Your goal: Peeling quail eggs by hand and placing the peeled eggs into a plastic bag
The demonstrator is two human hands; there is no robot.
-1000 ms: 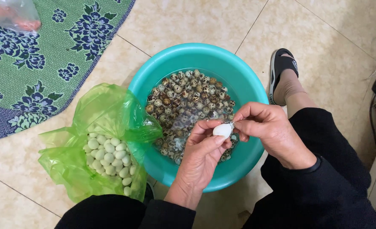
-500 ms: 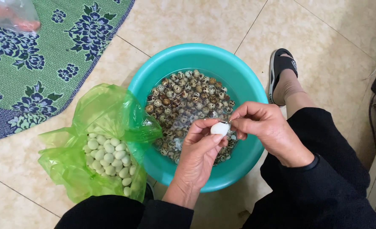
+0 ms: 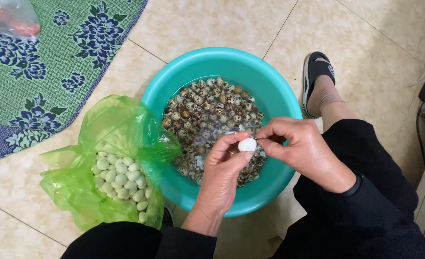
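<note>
White peeled egg (image 3: 247, 144) pinched in my left hand (image 3: 224, 168); right hand (image 3: 301, 148) strips shell over teal basin (image 3: 270, 81); next, careful bagging.

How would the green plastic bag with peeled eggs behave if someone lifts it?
The green bag looks thin and crumpled, so it would probably sag. The peeled eggs inside are round and loose, so they would likely shift and could roll out.
</note>
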